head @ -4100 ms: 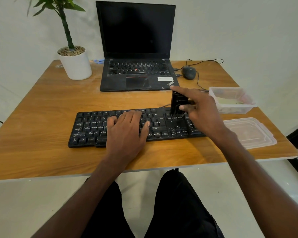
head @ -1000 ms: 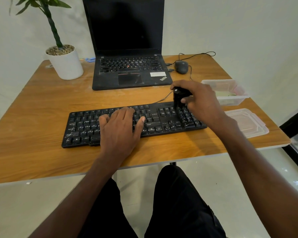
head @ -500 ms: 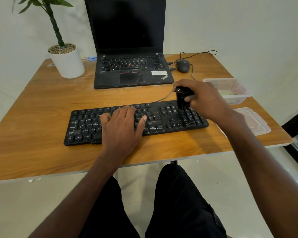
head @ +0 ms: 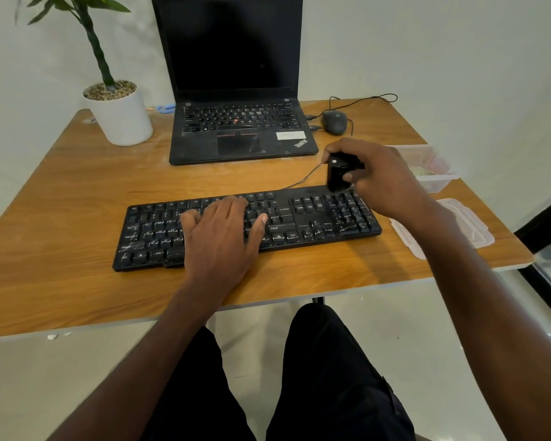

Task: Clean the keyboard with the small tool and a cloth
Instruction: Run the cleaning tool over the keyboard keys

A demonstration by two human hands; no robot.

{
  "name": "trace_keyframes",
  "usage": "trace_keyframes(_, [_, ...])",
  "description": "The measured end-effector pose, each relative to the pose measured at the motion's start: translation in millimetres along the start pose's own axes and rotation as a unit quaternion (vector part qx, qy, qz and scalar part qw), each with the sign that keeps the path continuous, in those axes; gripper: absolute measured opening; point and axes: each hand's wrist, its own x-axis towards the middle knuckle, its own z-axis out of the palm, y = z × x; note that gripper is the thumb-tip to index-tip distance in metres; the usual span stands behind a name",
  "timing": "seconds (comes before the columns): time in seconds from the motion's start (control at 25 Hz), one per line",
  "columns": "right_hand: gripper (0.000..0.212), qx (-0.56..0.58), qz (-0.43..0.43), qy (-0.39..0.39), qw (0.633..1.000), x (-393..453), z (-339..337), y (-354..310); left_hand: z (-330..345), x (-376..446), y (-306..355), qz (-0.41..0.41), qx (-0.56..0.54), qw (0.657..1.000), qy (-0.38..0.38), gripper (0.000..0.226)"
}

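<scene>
A black wired keyboard [head: 248, 226] lies along the near edge of the wooden table [head: 61, 192], roughly centred, its cable running toward the far side. The left hand [head: 223, 237] rests flat on the middle keys, fingers spread and straight, grasping nothing. The right hand [head: 382, 179] is curled round a small black tool [head: 337, 173], held upright with its lower end at the far right corner of the keyboard, above the number pad; whether the end touches the keys cannot be determined. At the right edge of the table stands an open clear plastic container [head: 433, 168], partly hidden behind the right hand; it holds pale green and pinkish contents, possibly a folded cloth, though the view is too blurred to confirm. Its clear lid [head: 465, 224] lies flat just beside it, nearer the front right corner, under the right forearm. At the far edge, centre, an open black laptop [head: 236, 90] has a dark screen. A black wired mouse [head: 334, 121] sits just right of the laptop. A white pot [head: 121, 119] topped with pebbles and holding a green plant [head: 89, 33] occupies the far left corner.
</scene>
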Motion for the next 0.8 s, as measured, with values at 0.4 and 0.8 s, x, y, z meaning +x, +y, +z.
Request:
trace_keyframes(0.4, [0.054, -0.09, 0.048, 0.053, 0.993, -3, -10, 13, 1, 0, 1, -0.007, -0.001, 1.0, 0.0, 0.044])
trace_keyframes(0.8, [0.049, -0.122, 0.077, 0.078, 0.986, -2, -11, 19, 0, 1, 0, -0.007, 0.002, 1.0, 0.004, 0.044])
